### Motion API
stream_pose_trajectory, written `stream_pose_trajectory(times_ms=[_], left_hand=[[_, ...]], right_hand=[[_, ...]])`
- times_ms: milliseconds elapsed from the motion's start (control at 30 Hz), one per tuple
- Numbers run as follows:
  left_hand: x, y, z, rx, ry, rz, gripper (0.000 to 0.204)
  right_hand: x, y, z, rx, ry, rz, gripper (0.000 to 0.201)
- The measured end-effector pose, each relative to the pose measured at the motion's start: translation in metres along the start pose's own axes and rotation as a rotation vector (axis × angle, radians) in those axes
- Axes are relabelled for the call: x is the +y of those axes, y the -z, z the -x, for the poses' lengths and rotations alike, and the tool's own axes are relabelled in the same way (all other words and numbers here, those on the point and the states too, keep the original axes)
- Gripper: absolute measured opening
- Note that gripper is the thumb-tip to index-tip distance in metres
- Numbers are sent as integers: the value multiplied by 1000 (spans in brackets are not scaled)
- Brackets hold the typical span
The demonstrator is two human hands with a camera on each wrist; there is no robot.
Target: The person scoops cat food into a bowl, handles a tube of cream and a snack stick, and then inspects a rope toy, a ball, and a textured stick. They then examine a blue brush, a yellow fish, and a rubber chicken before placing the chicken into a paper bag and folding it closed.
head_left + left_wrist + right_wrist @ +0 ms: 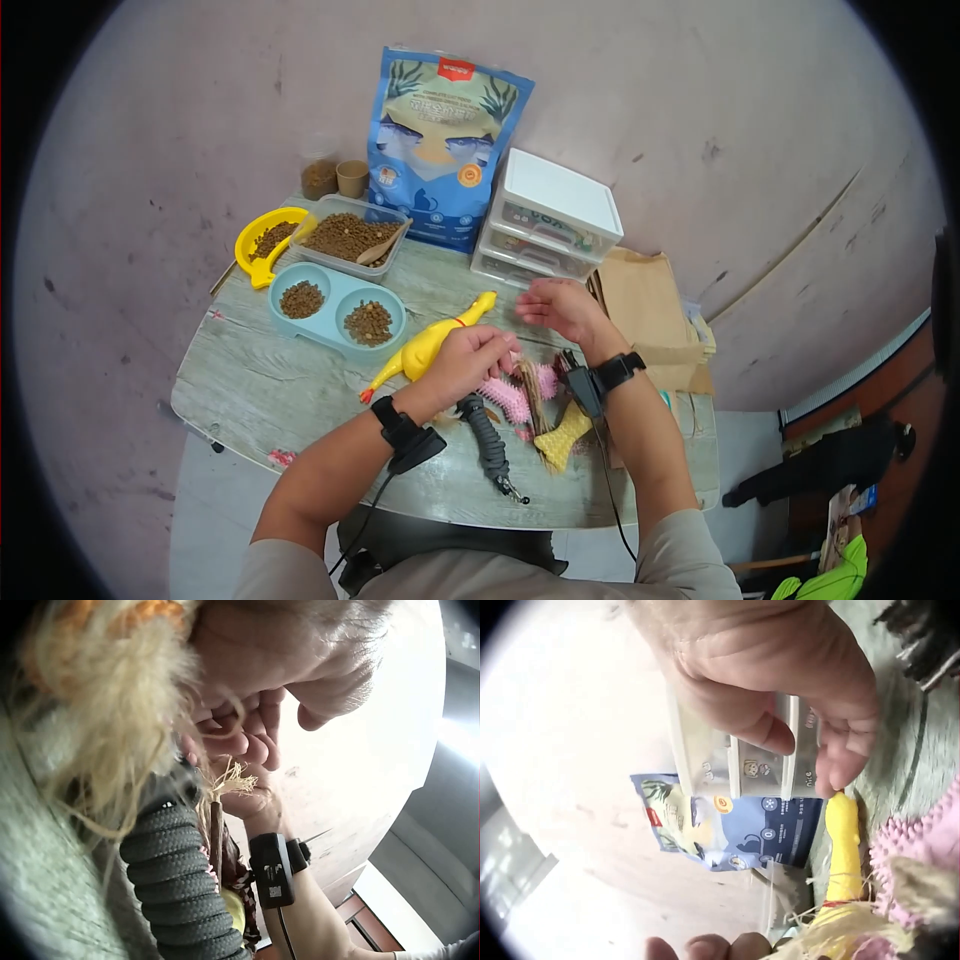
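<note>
My left hand (pixel 468 362) hovers over the toys in the head view, fingers loosely bent, thumb apart from them in the left wrist view. It partly covers a yellow rubber chicken (pixel 425 345). Just right of the chicken's head is my right hand (pixel 562 308), its fingers loosely curved and nothing between them. In the right wrist view its fingertips (pixel 838 776) overlap the chicken's beak. Around the hands lie a pink spiky toy (pixel 508 400), a dark grey rope toy (pixel 487 440), a bundle of thin sticks (pixel 533 395) and a yellow bone-shaped toy (pixel 565 437).
A blue two-bowl feeder (pixel 335 338) with kibble stands left, near a clear tub (pixel 400 238) of kibble with a wooden scoop and a yellow bowl (pixel 245 245). Behind stand a blue food bag (pixel 440 150) and a drawer box (pixel 560 190); a paper bag (pixel 650 300) is right.
</note>
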State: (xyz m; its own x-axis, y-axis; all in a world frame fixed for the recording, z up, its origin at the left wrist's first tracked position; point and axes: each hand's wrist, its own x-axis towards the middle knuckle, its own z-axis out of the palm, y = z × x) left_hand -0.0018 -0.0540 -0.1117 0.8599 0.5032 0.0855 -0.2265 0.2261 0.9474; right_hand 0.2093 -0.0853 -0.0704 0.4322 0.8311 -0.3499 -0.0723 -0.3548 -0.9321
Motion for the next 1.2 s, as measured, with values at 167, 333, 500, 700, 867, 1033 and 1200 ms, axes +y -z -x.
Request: stream_pose_trajectory(times_ms=[167, 333, 500, 700, 867, 1033, 1200], left_hand=[[13, -2, 5, 262, -64, 126, 44], [9, 0, 3, 288, -89, 133, 44], [8, 0, 3, 283, -81, 128, 45], [10, 0, 3, 284, -94, 138, 46], [9, -1, 4, 284, -89, 198, 44], [10, -1, 3, 287, -80, 185, 45], [9, -1, 3, 272, -82, 162, 46]], right_hand=[[20, 0, -30, -128, -152, -618, 19], [19, -2, -35, -59, -184, -774, 16], [22, -11, -45, -1, -167, -919, 7], [22, -20, -43, 86, -174, -985, 12], [19, -25, -40, 141, -212, -992, 19], [25, -21, -47, 147, -219, -932, 28], [24, -28, -52, 204, -175, -1110, 21]])
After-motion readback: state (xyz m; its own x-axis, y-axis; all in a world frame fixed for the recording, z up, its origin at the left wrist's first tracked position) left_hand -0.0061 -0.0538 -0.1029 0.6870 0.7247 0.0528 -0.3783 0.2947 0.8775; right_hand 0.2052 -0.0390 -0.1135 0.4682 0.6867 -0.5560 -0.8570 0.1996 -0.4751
